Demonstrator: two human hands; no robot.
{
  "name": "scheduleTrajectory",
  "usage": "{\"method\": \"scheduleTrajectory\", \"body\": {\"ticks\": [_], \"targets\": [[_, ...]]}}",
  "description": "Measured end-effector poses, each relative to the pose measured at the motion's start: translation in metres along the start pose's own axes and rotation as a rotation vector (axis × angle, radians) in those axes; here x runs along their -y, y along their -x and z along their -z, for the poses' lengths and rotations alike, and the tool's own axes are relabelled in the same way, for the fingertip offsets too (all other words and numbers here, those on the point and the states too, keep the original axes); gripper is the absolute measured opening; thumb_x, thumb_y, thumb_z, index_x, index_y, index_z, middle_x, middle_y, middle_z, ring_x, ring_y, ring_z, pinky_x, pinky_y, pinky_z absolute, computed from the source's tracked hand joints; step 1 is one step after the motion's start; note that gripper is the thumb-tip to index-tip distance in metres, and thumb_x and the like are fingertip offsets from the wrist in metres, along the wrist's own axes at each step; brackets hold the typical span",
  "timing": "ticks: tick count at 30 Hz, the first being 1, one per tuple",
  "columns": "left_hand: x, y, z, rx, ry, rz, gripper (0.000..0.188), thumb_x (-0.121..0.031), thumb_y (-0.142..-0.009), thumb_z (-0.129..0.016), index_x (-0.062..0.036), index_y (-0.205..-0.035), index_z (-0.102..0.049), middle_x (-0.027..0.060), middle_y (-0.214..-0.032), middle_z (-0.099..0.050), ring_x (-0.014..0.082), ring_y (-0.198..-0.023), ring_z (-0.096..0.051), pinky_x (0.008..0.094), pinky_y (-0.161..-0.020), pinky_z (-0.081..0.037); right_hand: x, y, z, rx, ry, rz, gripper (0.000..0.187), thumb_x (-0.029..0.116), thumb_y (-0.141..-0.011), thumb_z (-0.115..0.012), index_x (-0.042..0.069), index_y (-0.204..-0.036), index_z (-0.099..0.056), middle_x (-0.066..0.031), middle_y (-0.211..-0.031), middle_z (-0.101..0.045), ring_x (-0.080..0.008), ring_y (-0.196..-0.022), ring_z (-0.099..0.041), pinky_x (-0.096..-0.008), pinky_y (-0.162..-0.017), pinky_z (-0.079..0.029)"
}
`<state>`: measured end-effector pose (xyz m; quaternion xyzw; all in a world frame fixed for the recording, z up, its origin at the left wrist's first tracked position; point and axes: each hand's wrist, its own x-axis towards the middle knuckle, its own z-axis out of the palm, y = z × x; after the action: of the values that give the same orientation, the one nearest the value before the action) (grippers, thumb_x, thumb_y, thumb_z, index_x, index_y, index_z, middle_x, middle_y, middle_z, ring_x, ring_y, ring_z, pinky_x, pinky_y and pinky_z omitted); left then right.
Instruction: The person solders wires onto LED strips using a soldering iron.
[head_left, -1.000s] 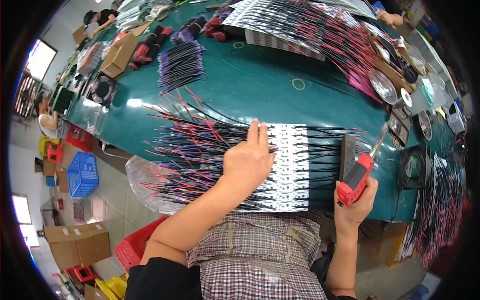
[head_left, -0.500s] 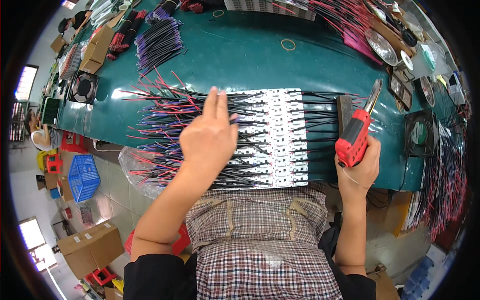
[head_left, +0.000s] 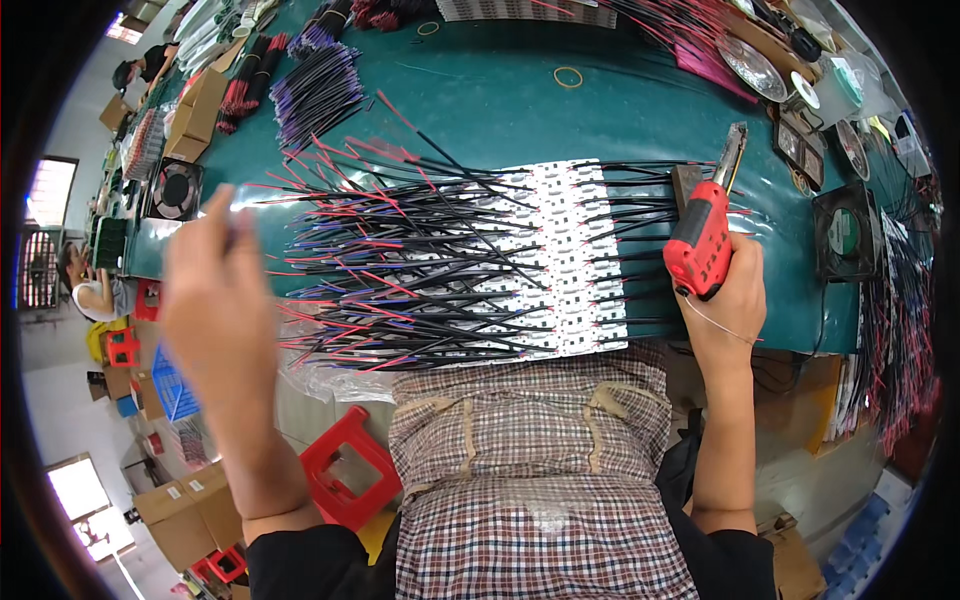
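A panel of white circuit boards [head_left: 570, 255] lies at the table's near edge, with small dark parts in rows. Many black wires [head_left: 420, 265] with red and blue ones among them spread leftward from it; shorter black wires [head_left: 640, 210] stick out to the right. My left hand [head_left: 215, 290] is raised off the left ends of the wires, its fingers smeared by motion. In my right hand [head_left: 735, 285] is a red-and-black soldering gun [head_left: 700, 235], held right of the panel. Its long metal tip [head_left: 735, 155] points away from me, and a thin wire trails from its back.
A dark metal bar [head_left: 686, 188] lies beside the soldering gun. Fans [head_left: 175, 190] [head_left: 845, 232] stand at both sides of the green table [head_left: 480, 100]. Wire bundles [head_left: 315, 95] lie far left; reels and dishes [head_left: 752, 68] crowd the far right. A red stool [head_left: 345, 465] stands below.
My left hand has swept left from over the wires, past their ends. A black wire with a red end now sticks up at the far edge. The soldering gun stays in my right hand.
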<state>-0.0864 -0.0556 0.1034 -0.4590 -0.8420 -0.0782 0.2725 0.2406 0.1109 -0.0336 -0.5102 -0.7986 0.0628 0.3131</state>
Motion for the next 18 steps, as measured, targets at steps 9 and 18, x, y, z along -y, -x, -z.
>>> {"method": "scheduleTrajectory", "body": {"ticks": [9, 18], "targets": [[-0.11, -0.025, 0.045, 0.638, 0.599, -0.583, 0.025, -0.021, -0.091, -0.062, 0.0023, -0.098, -0.057, 0.018, -0.077, -0.065, 0.035, -0.073, -0.065, 0.0426, -0.065, -0.05, 0.021, -0.003, 0.038, 0.012, -0.123, 0.01, 0.052, 0.002, -0.078, -0.077, 0.001, -0.123, -0.05, -0.0123, -0.106, -0.06, -0.0263, -0.096, -0.061, -0.0347, -0.086, -0.048], [-0.118, -0.062, -0.108, 0.847, 0.709, -0.434, 0.028, -0.023, -0.096, -0.05, 0.0034, -0.104, -0.057, 0.0242, -0.093, -0.066, 0.0414, -0.089, -0.063, 0.0456, -0.082, -0.048, 0.049, 0.049, 0.084, 0.15, -0.935, -0.45, 0.041, 0.003, -0.092, -0.065, 0.001, -0.129, -0.048, -0.0076, -0.108, -0.056, -0.0176, -0.097, -0.062, -0.0354, -0.093, -0.047]]}}
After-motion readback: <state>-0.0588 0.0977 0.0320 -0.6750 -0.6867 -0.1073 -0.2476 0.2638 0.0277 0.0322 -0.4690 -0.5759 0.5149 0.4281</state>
